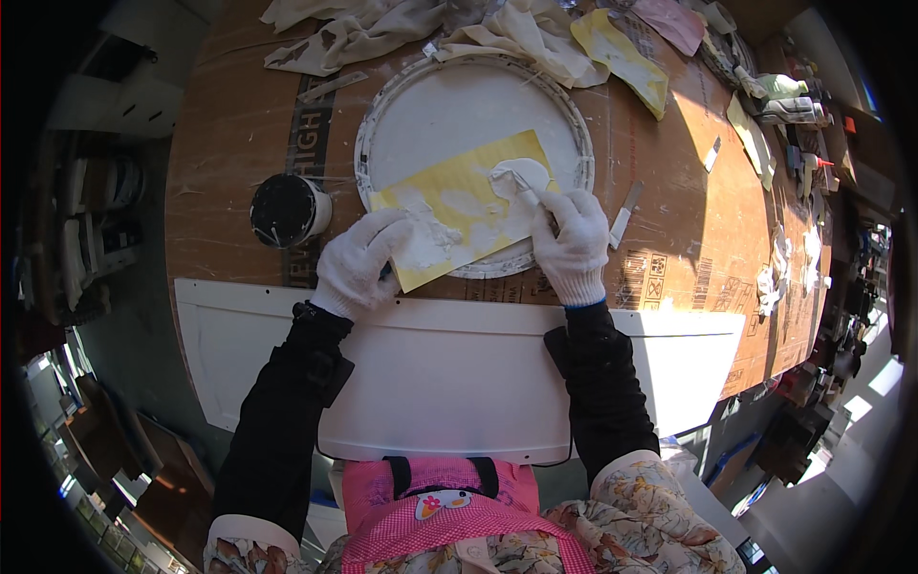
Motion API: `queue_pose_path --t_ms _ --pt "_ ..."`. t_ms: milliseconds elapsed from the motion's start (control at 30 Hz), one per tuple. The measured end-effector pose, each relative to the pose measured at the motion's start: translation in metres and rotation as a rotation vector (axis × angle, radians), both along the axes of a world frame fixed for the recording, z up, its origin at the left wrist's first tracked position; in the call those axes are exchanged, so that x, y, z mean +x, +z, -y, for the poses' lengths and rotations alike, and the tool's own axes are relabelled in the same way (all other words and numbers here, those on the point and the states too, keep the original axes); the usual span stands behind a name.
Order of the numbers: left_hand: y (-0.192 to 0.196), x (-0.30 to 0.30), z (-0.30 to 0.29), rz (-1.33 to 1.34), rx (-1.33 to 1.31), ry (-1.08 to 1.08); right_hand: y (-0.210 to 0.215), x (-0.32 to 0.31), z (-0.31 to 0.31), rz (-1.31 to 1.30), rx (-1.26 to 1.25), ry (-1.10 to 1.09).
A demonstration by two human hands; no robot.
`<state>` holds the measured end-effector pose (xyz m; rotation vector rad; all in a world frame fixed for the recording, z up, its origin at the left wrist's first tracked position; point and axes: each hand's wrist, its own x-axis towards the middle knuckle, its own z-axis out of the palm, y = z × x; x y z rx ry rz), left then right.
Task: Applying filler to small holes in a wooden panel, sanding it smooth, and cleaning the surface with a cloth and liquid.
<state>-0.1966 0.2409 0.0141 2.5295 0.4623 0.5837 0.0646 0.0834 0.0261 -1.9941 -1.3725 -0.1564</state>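
A yellow sheet smeared with white paste lies tilted over a round, white-topped lid or tub. At the sheet's left end my white-gloved left hand is closed on its edge, the thumb side near the paste. My right hand, gloved the same way, is closed at the sheet's right side. A thin, light tool shows at its fingertips, in a second patch of white paste. Most of that tool is hidden by the glove, so its exact kind is unclear.
Close to me lies a long white panel under my forearms. A black-topped pot stands left of the round lid. A putty knife lies to the right. Crumpled cloths and yellow sheets lie at the back, with bottles at the far right.
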Motion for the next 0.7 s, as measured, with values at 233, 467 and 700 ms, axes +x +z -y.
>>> queue_pose_path --t_ms 233,467,700 --pt "0.001 0.0 0.0 0.004 -0.007 0.002 0.014 -0.002 0.007 -0.053 -0.062 -0.011" --pt "-0.001 0.0 0.0 0.006 -0.007 0.0 0.008 0.001 0.01 -0.064 -0.104 0.038" --pt "-0.002 0.0 -0.001 0.005 -0.003 -0.002 0.005 0.008 0.012 -0.052 -0.1 0.003"
